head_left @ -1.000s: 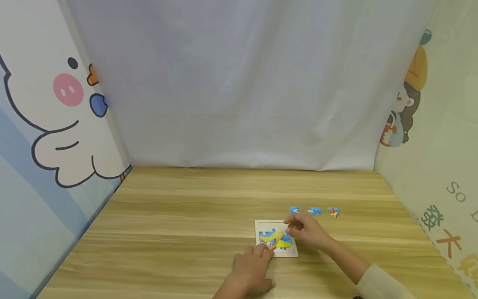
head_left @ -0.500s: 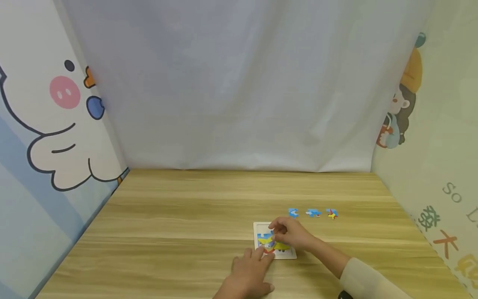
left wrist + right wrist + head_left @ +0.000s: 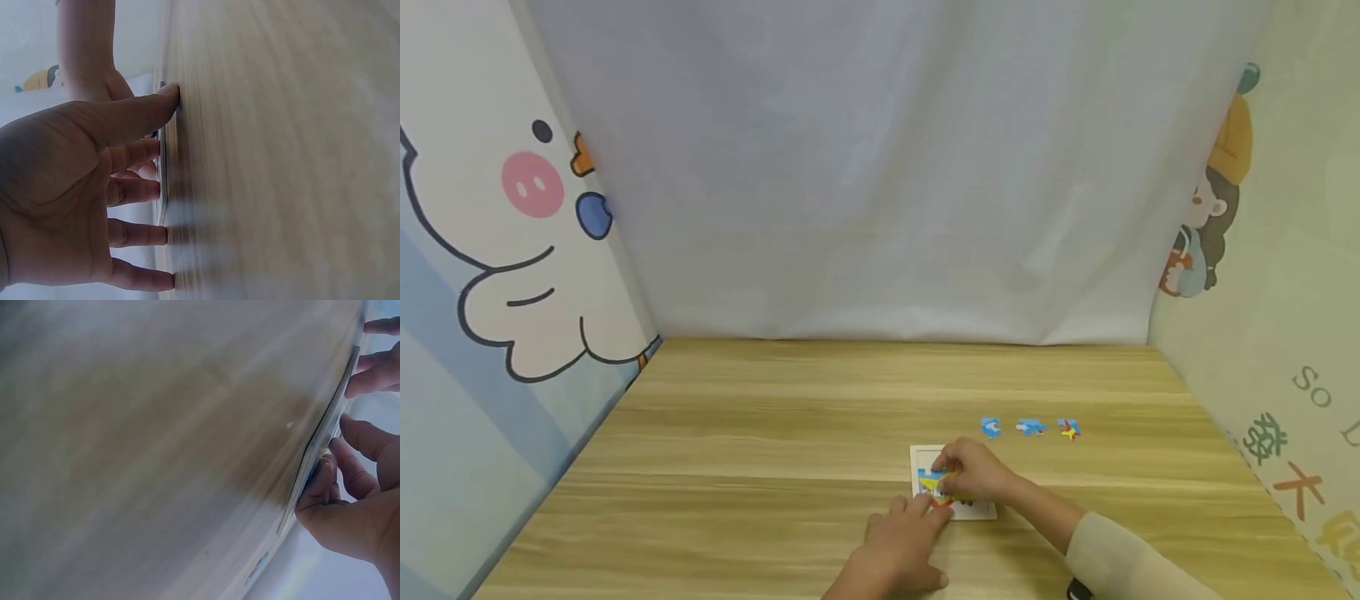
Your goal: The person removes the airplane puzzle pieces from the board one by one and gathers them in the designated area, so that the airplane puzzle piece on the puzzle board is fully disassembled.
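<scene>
A square jigsaw puzzle in a pale frame [image 3: 986, 511] lies on the wooden table, showing part of a yellow aeroplane on blue. My left hand [image 3: 904, 537] is spread at its lower left corner, some fingertips on the puzzle and others down on the table, as the left wrist view shows. Over the puzzle's middle, my right hand [image 3: 977, 471] has thumb and index finger bent down close together at the surface, its other fingers curled. I cannot tell whether a puzzle piece is between them. That hand hides much of the picture; bare pale board shows along the top left.
Three loose puzzle pieces lie in a row behind the frame: a blue-and-white one [image 3: 991, 427], a blue one [image 3: 1032, 427] and one with red and yellow [image 3: 1069, 428]. A white curtain [image 3: 880, 208] hangs at the table's back edge, with printed walls at both sides.
My right hand has moved left from the puzzle's upper right edge to over its middle, covering more of the picture. The left hand has stayed at the corner. The loose pieces have not moved.
</scene>
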The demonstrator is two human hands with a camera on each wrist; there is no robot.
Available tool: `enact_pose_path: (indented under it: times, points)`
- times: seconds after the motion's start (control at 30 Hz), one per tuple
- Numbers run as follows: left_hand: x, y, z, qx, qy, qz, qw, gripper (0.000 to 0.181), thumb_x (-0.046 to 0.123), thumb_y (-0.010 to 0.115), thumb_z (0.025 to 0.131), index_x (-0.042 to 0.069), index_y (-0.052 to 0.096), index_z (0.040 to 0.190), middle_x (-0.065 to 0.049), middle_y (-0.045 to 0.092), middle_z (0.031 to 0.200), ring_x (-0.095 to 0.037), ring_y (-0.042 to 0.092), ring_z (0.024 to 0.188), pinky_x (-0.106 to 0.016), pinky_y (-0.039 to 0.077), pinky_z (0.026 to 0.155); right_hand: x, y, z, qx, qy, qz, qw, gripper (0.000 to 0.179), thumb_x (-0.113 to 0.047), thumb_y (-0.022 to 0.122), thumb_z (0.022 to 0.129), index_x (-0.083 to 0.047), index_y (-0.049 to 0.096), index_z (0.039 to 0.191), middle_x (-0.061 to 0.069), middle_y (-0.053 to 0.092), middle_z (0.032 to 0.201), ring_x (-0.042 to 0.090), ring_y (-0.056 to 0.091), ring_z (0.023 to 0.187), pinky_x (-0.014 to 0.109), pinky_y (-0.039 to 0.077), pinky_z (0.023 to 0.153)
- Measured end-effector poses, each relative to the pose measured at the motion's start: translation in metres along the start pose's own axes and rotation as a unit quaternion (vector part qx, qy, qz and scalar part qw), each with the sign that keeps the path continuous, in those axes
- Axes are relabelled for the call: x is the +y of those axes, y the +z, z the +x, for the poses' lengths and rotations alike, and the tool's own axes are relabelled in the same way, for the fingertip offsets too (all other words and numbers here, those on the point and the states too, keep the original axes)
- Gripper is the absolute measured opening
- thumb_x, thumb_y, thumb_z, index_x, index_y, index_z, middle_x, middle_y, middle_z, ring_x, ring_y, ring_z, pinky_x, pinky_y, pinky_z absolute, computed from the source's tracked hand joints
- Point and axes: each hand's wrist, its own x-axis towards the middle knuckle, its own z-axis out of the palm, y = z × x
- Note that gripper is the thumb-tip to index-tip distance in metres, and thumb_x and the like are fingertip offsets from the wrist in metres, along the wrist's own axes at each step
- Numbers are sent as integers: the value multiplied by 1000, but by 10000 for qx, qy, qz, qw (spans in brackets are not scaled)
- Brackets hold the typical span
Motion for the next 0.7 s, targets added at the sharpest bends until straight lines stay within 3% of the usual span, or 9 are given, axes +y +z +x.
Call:
enact_pose_path:
  times: [0.33,0.53,0.7]
  points:
    - [-1,2,2,-59,-31,103,9999,75,45,78,67,26,49,134,3,45,123,-20,44,99,-41,47,69,-1,3,3,-24,161,-71,9998,20,0,74,74,-3,63,91,2,56,87,18,51,81,36,46,72]
    - [-1,2,3,-74,-9,152,9999,76,45,78,67,27,49,134,4,45,123,-18,43,96,-38,47,67,-5,3,5,32,394,39,9992,22,3,71,74,-6,57,89,2,52,81,18,49,76,33,45,65]
    - [0,1,2,-52,-7,202,9998,75,46,78,67,26,50,134,4,45,121,-17,43,94,-37,47,66,-7,4,3,111,240,236,9994,22,7,67,75,-6,53,87,2,51,77,17,49,71,29,44,60]
